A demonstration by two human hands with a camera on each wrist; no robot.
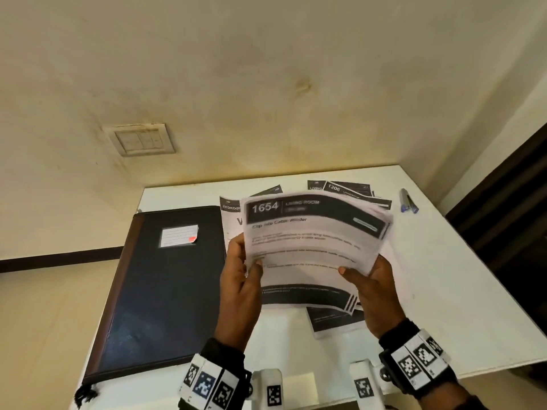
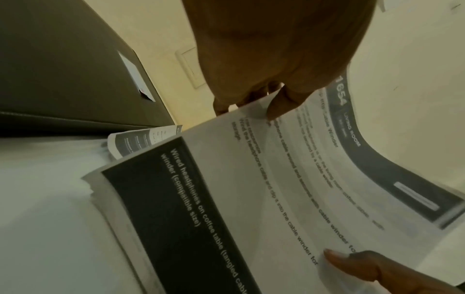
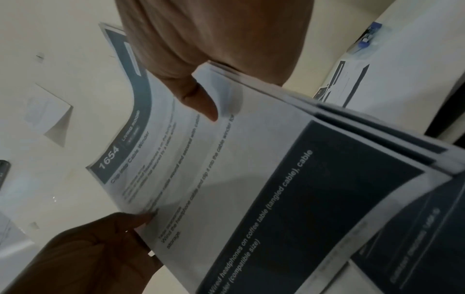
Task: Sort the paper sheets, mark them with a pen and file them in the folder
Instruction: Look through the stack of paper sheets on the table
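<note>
We hold a stack of paper sheets point(image 1: 313, 247) in the middle of the head view, raised above the white table point(image 1: 444, 291). Our left hand point(image 1: 241, 288) pinches the stack's left edge, thumb curled onto the printed top page and fingers tucked behind. Our right hand point(image 1: 376, 294) grips the right edge the same way, thumb point(image 3: 198, 99) pressed flat on the face; the right wrist view shows the sheets fanning apart in thin layers at that side. The top sheet is limp and bowed, white with a black header band reading 1654. At left of the head view lies the closed folder point(image 1: 159, 291), a dark rectangular cover with a brown spine strip and a small white label. More printed sheets point(image 1: 349, 189) lie spread on the table behind the stack. At upper right rests what seems to be the pen point(image 1: 408, 200), bluish and blurred. A switch plate point(image 1: 142, 140) sits on the stained wall.
</note>
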